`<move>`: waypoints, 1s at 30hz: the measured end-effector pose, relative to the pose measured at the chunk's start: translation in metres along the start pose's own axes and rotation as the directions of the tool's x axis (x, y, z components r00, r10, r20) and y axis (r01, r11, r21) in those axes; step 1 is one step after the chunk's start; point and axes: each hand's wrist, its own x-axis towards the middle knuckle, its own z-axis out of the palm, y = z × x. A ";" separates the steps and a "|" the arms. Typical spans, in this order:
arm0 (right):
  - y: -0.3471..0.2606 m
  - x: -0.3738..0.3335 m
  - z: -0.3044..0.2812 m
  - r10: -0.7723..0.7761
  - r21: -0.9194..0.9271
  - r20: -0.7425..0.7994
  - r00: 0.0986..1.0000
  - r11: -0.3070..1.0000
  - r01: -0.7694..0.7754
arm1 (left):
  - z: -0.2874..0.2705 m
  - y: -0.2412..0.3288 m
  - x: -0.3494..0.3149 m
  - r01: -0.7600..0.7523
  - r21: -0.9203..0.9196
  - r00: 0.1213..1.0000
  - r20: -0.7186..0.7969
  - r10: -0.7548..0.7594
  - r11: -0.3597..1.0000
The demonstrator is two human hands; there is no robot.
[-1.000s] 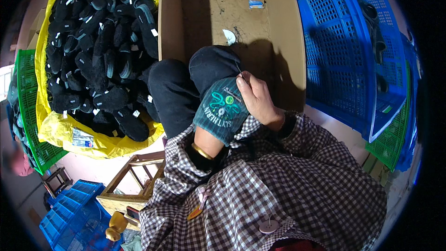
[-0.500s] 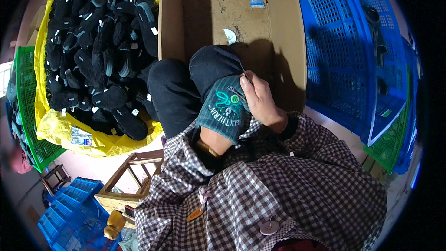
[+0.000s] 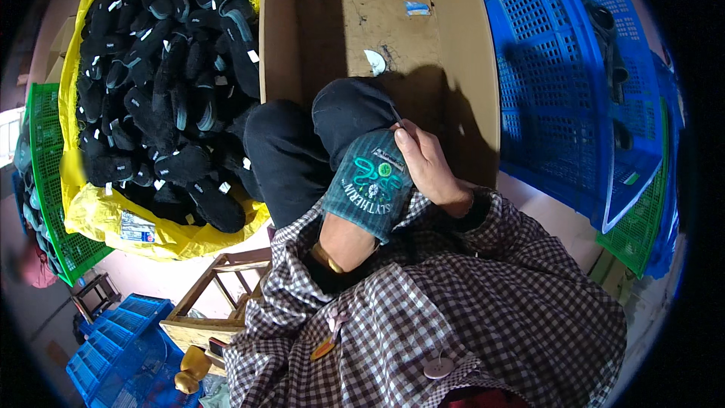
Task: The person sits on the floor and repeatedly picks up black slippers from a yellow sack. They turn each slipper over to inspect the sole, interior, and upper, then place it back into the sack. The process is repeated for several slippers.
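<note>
The left hand [image 3: 349, 240] is staying inside the dark green sock [image 3: 381, 200]; only its wrist is showing below the cuff, so I cannot tell whether the fingers are spreading or bending in there. The sock is fitting tightly over this hand, in front of the right knee [image 3: 353, 113], with its toe pointing up toward the box [image 3: 468, 38].

Compared with one second ago, the sock is standing straighter. Then it was leaning more, with the lettering of its print running up the right side; now this lettering is curving along the lower part, and the print is facing the camera more squarely. The left wrist is also appearing broader than before.

The right hand [image 3: 433, 168] is keeping almost the same place, at the upper right edge of the sock. Its thumb is pressing near that edge, and the hand is holding a thin dark tool [image 3: 396, 115], whose tip is sticking out above the thumb. Its other fingers are mostly hiding.

Around the person, things are remaining in their places: the yellow bag [image 3: 198, 240] is holding many black slippers [image 3: 181, 162] at the left, and the blue crate [image 3: 544, 121] is standing at the right.
</note>
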 end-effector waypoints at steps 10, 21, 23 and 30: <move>-0.002 0.011 0.001 -0.059 -0.068 0.070 0.996 0.996 0.063 | 0.017 -0.022 0.018 0.023 -0.107 0.999 -0.035 -0.026 0.994; -0.015 0.002 -0.001 0.020 -0.083 0.014 1.000 0.996 -0.019 | -0.011 0.021 0.036 0.031 0.099 0.948 -0.319 0.002 0.995; -0.003 0.006 -0.003 0.057 -0.132 -0.002 0.998 0.990 -0.057 | -0.026 0.024 0.050 -0.052 0.086 0.929 -0.361 0.080 0.995; -0.013 0.011 -0.012 0.122 0.167 0.043 0.992 0.978 -0.128 | -0.001 0.019 0.057 -0.054 -0.531 0.947 -0.295 -0.125 0.846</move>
